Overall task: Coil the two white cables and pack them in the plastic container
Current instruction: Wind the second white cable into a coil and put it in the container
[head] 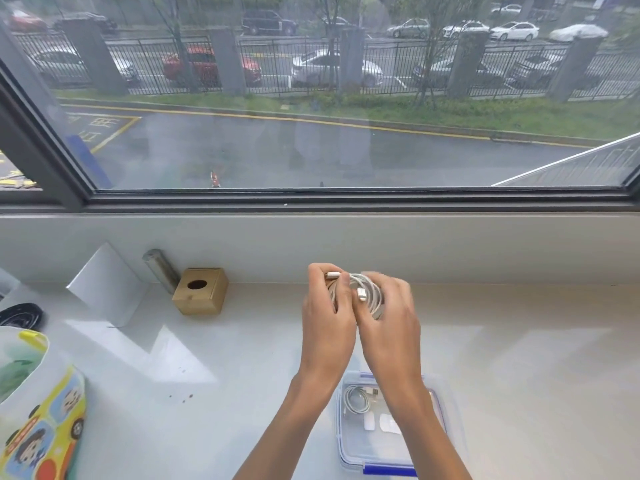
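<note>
While one coiled white cable (356,399) already lies inside the clear rectangular plastic container with blue clips (349,455), the second white cable (370,292) is held as a nearly finished loop above the pale countertop (242,358). Left hand (327,306) pinches the loop near one connector; right hand (391,313) closes around its other side, apparently tucking the free plug. Packing this coil remains. A wooden block with a round hole (201,291) stands well apart.
</note>
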{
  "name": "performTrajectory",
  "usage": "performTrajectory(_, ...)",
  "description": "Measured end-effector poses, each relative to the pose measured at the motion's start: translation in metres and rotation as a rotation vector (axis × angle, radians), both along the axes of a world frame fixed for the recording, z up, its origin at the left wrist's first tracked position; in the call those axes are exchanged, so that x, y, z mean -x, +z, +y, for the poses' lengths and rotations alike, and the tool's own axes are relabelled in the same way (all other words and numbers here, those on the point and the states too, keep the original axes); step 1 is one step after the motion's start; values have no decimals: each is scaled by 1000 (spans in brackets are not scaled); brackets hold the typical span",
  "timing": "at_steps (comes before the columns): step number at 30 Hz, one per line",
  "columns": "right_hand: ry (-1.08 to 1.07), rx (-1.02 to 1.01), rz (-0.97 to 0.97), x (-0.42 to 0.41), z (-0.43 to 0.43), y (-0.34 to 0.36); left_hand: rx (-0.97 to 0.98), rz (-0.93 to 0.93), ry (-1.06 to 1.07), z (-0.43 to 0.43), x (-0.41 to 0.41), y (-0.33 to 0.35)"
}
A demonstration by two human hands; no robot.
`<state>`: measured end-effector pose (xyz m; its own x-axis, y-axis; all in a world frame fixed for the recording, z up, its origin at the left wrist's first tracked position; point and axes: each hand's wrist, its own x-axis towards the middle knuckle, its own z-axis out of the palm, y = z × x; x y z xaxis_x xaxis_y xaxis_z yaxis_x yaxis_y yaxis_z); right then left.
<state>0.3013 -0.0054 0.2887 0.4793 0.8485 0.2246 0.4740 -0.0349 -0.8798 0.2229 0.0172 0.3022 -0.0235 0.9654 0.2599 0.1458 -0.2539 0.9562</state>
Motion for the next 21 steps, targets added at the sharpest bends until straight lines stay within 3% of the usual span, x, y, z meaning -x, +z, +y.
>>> performTrajectory(3, -122, -190, -205, 3, -3, -3, -5, -27, 8, -4, -1, 3)
performTrajectory(8, -160, -394, -205, -2, -9, 4, -22, -109, 18, -3, -1, 10)
performTrajectory(11, -157, -363, -65, -4, -10, 11, -26, -142, 7, -4, -1, 11)
performTrajectory(17, -82, -278, 507, -13, -11, 13, 128, -344, -108, -9, -5, 6)
performTrajectory(21, 61, -157, 530, -25, -17, 7, 184, -340, -167, -11, -8, -9)
